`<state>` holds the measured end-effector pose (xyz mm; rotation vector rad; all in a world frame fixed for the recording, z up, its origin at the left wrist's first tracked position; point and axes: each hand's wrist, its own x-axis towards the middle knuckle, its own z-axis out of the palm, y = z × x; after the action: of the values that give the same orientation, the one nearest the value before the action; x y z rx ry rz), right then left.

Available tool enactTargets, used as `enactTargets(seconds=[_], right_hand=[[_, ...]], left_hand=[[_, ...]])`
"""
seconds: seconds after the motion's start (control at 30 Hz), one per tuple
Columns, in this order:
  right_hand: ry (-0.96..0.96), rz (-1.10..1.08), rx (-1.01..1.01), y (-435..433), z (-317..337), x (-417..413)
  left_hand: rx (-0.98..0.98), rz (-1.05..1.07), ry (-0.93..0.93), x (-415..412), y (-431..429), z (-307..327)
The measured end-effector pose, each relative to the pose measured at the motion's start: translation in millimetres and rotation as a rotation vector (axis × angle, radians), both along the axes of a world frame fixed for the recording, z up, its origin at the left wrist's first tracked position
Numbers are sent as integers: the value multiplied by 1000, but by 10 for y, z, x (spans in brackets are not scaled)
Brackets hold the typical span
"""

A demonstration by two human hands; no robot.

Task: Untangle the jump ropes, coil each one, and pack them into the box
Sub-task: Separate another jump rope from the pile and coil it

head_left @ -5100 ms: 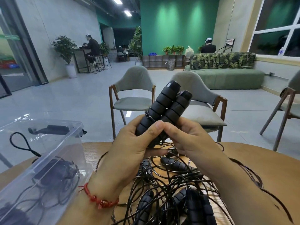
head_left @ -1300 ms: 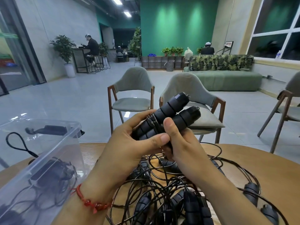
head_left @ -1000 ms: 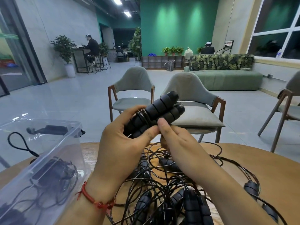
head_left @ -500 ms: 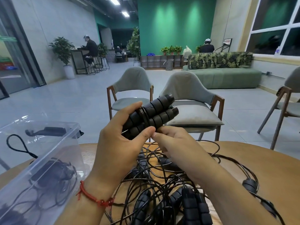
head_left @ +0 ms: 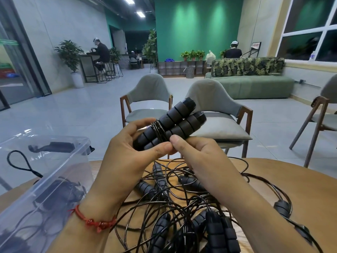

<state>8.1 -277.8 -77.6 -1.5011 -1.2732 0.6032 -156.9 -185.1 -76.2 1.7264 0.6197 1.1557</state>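
Observation:
My left hand (head_left: pixel 127 157) grips a pair of black ribbed jump rope handles (head_left: pixel 175 123), held side by side above the table and pointing up to the right. Thin black cord (head_left: pixel 159 131) is wound round their middle. My right hand (head_left: pixel 198 157) pinches the cord at the handles' lower side, thumb tip against my left thumb. Below my hands lies a tangled pile of black jump ropes (head_left: pixel 175 207) with several handles. A clear plastic box (head_left: pixel 45 179) stands at the left with coiled ropes inside.
The round wooden table (head_left: pixel 273 179) carries the pile; loose cord loops and two handles (head_left: pixel 282 209) reach toward its right side. Two grey chairs (head_left: pixel 215 110) stand just beyond the far edge. Another chair is at the far right.
The handle pair has tilted and shifted slightly while more cord went round its middle. My right hand has come up from below to pinch beside my left thumb.

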Motion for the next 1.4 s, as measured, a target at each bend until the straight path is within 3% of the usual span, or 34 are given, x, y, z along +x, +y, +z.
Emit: enactTargets(seconds=[0.17,0.33,0.7,0.9,1.0,1.13,1.4], right_hand=[[-37,-12,-32,33,-51,3],[176,4,-18,134,-114,72],[101,6,157,78,-70,106],[70,66,191,47,-26,107],[59,56,189,28,-12,114],[-26,-36,97,22,5,46],[-160,-20,-39,-27,63,91]], left_hand=[[40,19,116,-80,65,-16],[130,112,187,-68,72,-34],[-184,-151,180,1,57,-79],[-311,-287,32,46,14,-95],[-257,-221,14,86,-48,-78],[-25,30,14,85,-111,-7],[140,140,-79,139,-169,-26]])
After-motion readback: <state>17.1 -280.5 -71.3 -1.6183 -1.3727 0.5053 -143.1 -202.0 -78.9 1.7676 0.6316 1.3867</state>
